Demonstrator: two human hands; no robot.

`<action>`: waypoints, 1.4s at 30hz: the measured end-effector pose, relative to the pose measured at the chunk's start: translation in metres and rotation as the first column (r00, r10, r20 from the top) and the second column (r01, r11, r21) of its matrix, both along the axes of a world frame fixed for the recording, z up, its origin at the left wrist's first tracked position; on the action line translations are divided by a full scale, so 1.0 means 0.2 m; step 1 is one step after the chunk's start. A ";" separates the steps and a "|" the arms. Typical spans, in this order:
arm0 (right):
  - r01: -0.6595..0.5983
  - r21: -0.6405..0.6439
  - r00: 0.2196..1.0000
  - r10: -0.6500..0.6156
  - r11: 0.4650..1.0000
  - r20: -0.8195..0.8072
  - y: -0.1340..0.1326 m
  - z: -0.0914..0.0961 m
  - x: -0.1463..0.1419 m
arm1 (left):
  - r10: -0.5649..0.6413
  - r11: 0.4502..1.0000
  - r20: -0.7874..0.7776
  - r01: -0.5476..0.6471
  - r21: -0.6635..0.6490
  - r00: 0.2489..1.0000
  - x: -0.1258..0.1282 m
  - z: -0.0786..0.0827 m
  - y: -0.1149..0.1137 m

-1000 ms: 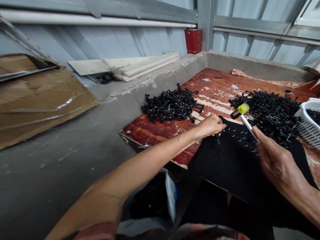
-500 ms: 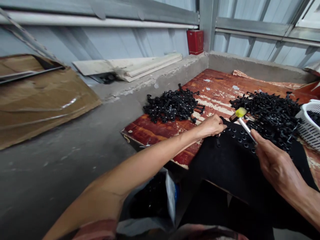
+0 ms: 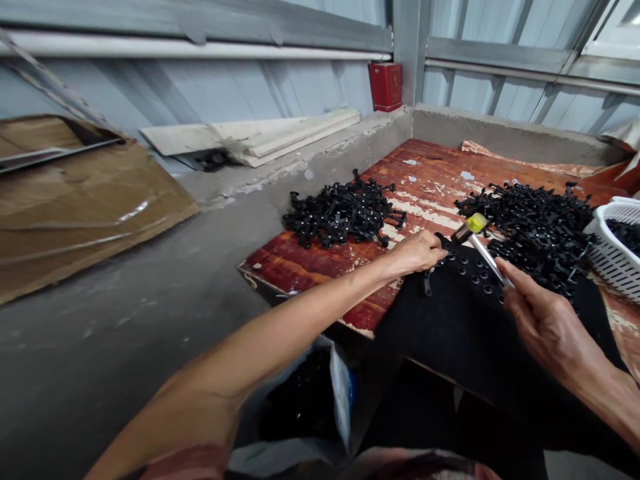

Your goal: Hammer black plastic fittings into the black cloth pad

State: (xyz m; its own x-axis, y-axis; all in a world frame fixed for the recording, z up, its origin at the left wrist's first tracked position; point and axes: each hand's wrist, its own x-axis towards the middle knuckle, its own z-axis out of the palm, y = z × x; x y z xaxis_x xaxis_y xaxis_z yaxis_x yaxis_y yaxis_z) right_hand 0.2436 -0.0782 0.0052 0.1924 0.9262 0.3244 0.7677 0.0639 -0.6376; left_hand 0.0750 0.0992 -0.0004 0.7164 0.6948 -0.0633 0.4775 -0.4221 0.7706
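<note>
Right hand [image 3: 545, 327] with hammer [image 3: 483, 251] near basket [image 3: 610, 267] of black parts [image 3: 630, 235]

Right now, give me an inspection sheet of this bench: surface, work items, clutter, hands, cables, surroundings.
Surface: worn red board, partly covered by a black mat.
Job's things: yellow-headed hammer over the mat; round black studs dot the mat.
Clutter: black plastic parts in a left heap and a right heap; white basket at the right edge, black parts inside.
Hands: left hand has its fingers curled at the mat's edge, and what they pinch is hidden; right hand grips the hammer's metal handle.
Cables: nothing seen.
Surroundings: concrete ledge, red tin, planks, cardboard, corrugated wall.
</note>
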 end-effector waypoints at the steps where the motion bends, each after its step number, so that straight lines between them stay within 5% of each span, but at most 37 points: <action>1: 0.018 -0.035 0.998 -0.020 0.999 -0.055 0.01 0.02 -0.01 | -0.023 1.000 0.006 0.023 0.004 1.000 -0.01 0.01 -0.01; 8: -0.053 -0.214 0.941 -0.023 0.975 -0.338 0.11 0.09 -0.06 | -0.429 0.903 0.023 0.429 0.028 0.903 -0.06 0.19 -0.19; 13: -0.170 -0.251 0.892 0.040 0.953 -0.451 0.12 0.07 -0.09 | -0.493 0.870 -0.038 0.493 0.005 0.869 -0.08 0.27 -0.24; 15: -0.145 -0.225 0.879 0.021 0.963 -0.476 0.13 0.06 -0.11 | -0.452 0.886 -0.058 0.456 0.081 0.890 -0.09 0.24 -0.23; 19: -0.011 -0.143 0.859 -0.064 0.990 -0.508 0.15 0.04 -0.14 | -0.220 0.929 0.027 0.201 0.310 0.975 -0.10 0.16 -0.20; 23: 0.090 -0.051 0.862 -0.104 0.995 -0.495 0.16 0.02 -0.15 | -0.211 0.903 0.052 0.175 0.393 0.976 -0.10 0.14 -0.23; 26: 0.118 -0.016 0.868 -0.111 0.993 -0.485 0.16 0.01 -0.16 | 0.008 0.867 0.260 -0.136 0.479 0.966 -0.10 0.16 -0.26; 28: 0.130 -0.015 0.861 -0.121 0.991 -0.494 0.15 0.02 -0.17 | 0.138 0.889 0.364 -0.277 0.366 0.921 -0.11 0.15 -0.27; 31: 0.149 -0.021 0.844 -0.138 0.989 -0.518 0.14 0.02 -0.17 | 0.240 0.953 0.313 -0.284 0.103 0.919 -0.12 0.11 -0.25; 34: 0.147 -0.027 0.834 -0.139 0.989 -0.535 0.14 0.03 -0.18 | 0.295 0.955 0.209 -0.280 -0.099 0.932 -0.12 0.08 -0.26; 36: 0.136 -0.034 0.831 -0.133 0.990 -0.540 0.14 0.02 -0.18 | 0.307 0.951 0.178 -0.309 -0.014 0.935 -0.12 0.08 -0.28; 39: 0.120 -0.046 0.827 -0.125 0.992 -0.548 0.14 0.02 -0.19 | 0.252 0.906 0.188 -0.299 0.298 0.949 -0.11 0.11 -0.32; 42: 0.102 -0.061 0.819 -0.119 0.993 -0.562 0.14 0.03 -0.19 | 0.217 0.949 0.220 -0.258 0.180 0.951 -0.10 0.13 -0.29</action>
State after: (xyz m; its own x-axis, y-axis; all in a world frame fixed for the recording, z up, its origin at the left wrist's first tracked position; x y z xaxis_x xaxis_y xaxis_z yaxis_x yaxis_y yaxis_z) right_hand 0.2060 -0.0495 0.0107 0.4356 0.8942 0.1031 0.2745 -0.0229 -0.9613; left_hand 0.0541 0.0403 0.0248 0.5126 0.8294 0.2222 0.4323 -0.4729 0.7678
